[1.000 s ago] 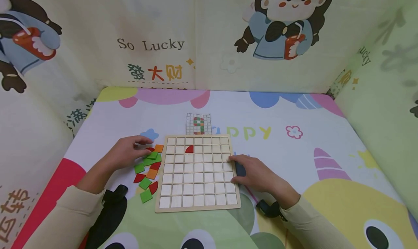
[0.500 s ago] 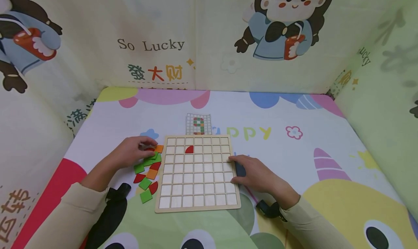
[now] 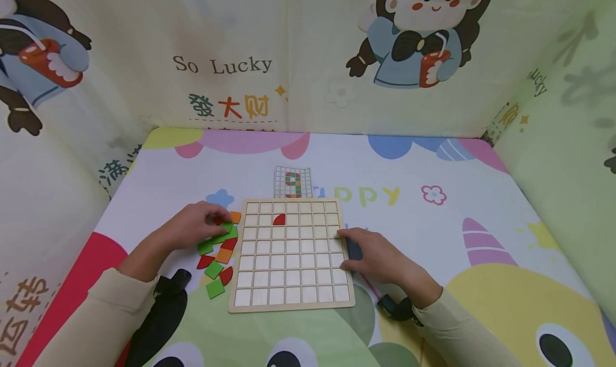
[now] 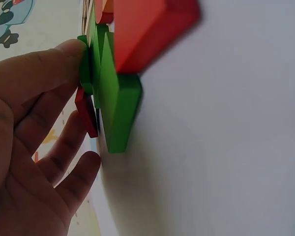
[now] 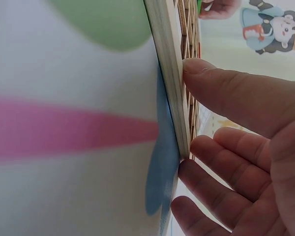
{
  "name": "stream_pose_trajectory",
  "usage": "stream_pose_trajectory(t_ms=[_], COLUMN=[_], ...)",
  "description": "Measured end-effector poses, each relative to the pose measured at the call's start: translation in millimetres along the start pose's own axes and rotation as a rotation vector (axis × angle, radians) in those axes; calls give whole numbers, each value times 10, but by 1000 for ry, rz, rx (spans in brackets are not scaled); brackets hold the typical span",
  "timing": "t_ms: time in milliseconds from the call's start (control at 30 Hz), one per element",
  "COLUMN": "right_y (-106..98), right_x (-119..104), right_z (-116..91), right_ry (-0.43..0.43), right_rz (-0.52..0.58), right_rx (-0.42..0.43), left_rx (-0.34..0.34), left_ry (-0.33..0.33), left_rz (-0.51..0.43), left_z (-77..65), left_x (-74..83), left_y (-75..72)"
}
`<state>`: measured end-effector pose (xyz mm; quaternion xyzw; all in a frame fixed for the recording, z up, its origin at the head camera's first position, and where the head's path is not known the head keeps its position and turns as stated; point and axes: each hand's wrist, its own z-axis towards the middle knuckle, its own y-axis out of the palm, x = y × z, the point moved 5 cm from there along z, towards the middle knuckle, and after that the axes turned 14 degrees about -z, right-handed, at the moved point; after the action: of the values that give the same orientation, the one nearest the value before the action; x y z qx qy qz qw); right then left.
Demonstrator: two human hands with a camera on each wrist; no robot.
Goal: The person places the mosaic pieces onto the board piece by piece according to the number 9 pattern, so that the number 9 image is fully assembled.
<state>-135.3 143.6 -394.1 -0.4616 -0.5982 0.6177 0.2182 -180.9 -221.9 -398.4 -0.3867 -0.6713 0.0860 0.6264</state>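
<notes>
A square wooden grid board (image 3: pixel 291 309) lies on the table with one red quarter-circle piece (image 3: pixel 279 220) in a cell of an upper row. At its left is a loose pile of green squares (image 3: pixel 215 288), orange squares (image 3: pixel 223 255) and red rounded pieces (image 3: pixel 205 261). My left hand (image 3: pixel 190 226) is over the far end of this pile. In the left wrist view its thumb touches a green square (image 4: pixel 85 69), while its index fingertip is hidden. My right hand (image 3: pixel 377 254) rests its thumb and fingertips along the board's right edge, fingers loosely extended.
Behind the board lies a small printed grid card (image 3: pixel 292 182) with a red, green and orange pattern. A dark blue shape (image 3: pixel 354 249) shows beside the right hand. Printed curtains (image 3: pixel 308 105) stand round the back and sides of the table.
My left hand has shifted slightly right, over the red piece and orange square at the pile's far end. The right hand and the board have stayed put.
</notes>
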Motion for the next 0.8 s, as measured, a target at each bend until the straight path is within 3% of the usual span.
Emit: stream_pose_trajectory(t_ms=[433, 800], right_y=[-14, -14], right_x=[-7, -7], right_z=[-1, -4], right_ry=[-9, -2], right_rz=[1, 7], right_rx=[10, 0], left_rx=[-18, 3], left_ry=[-24, -18], left_rz=[-44, 1], left_z=[59, 35], left_x=[27, 16], left_y=[48, 34])
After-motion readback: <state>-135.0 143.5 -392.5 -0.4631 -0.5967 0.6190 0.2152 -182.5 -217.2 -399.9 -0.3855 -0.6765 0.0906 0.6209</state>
